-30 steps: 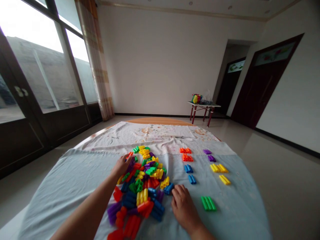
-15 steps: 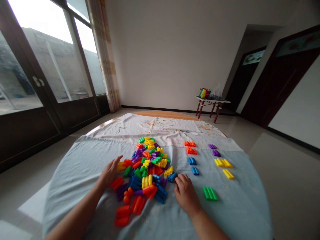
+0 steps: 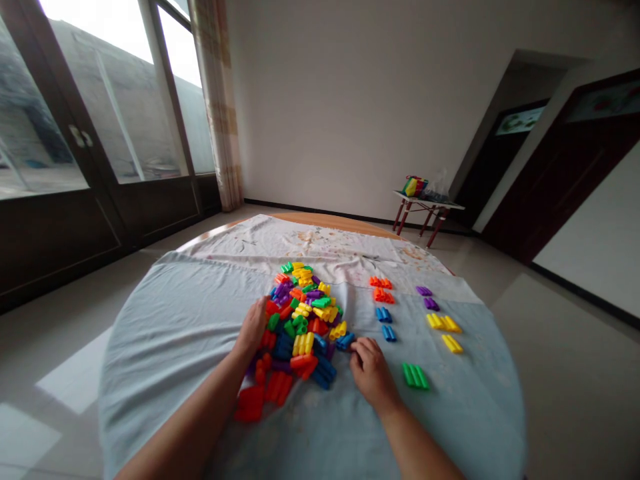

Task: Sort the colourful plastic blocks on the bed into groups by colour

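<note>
A heap of coloured plastic blocks (image 3: pixel 297 327) lies on a pale blue cloth (image 3: pixel 165 333) over a round table. My left hand (image 3: pixel 253 328) rests against the heap's left side, fingers together and extended, holding nothing. My right hand (image 3: pixel 369 370) lies palm down at the heap's right edge, its fingertips touching a blue block (image 3: pixel 345 341). Right of the heap sit small sorted groups: orange blocks (image 3: pixel 380 288), blue blocks (image 3: pixel 385 323), purple blocks (image 3: pixel 427 297), yellow blocks (image 3: pixel 444 329) and a green block (image 3: pixel 415 376).
A white patterned cloth (image 3: pixel 320 243) covers the far half of the table. Beyond it stands a small red-legged side table (image 3: pixel 425 210) with coloured things on it. Large windows (image 3: pixel 100 113) line the left wall and dark doors (image 3: pixel 555 180) the right.
My left hand has swept in from the open cloth to press against the heap's left side, pushing blocks closer together. My right hand has stayed by the blue block.
</note>
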`<state>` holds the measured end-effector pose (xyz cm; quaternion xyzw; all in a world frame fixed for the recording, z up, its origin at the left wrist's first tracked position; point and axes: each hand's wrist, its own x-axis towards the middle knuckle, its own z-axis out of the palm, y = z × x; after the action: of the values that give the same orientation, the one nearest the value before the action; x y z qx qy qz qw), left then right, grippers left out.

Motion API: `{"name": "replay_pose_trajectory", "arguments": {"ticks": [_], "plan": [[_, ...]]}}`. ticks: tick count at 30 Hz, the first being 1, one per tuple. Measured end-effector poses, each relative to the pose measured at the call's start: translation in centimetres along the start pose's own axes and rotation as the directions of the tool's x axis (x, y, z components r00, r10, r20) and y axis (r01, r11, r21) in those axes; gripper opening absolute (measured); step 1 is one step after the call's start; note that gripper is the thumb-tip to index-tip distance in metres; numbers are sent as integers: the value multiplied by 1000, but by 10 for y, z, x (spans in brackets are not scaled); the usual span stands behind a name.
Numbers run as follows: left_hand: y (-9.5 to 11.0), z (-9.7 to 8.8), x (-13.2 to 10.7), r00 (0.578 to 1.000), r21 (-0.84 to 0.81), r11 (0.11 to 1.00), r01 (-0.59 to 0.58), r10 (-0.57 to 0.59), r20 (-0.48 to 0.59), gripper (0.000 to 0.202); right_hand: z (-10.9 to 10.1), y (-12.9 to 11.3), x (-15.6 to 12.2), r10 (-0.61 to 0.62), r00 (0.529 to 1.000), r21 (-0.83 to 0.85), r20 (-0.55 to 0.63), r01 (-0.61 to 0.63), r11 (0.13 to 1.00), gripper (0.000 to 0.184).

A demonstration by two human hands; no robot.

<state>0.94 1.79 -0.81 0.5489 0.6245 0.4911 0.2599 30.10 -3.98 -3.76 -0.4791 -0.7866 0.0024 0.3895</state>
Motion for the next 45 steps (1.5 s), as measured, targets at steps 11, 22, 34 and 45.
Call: {"name": "replay_pose_trajectory", "arguments": {"ticks": [11,22,34,45], "plan": [[-27,-48,7,974,-449,882,144,-207,-93,48,-2,6,-6,-12,999,-31,-51,10,999,26],[-42,-45,12,967,-387,914,119,-195,-163,60,-16,-69,25,-197,980,82,7,196,977,29],[-43,-44,12,974,-310,942,126,-177,-142,67,16,-83,25,-181,977,42,113,178,983,40],[-42,-41,14,976,-231,965,123,-160,-148,63,10,-123,31,-298,935,197,190,261,945,28]]}}
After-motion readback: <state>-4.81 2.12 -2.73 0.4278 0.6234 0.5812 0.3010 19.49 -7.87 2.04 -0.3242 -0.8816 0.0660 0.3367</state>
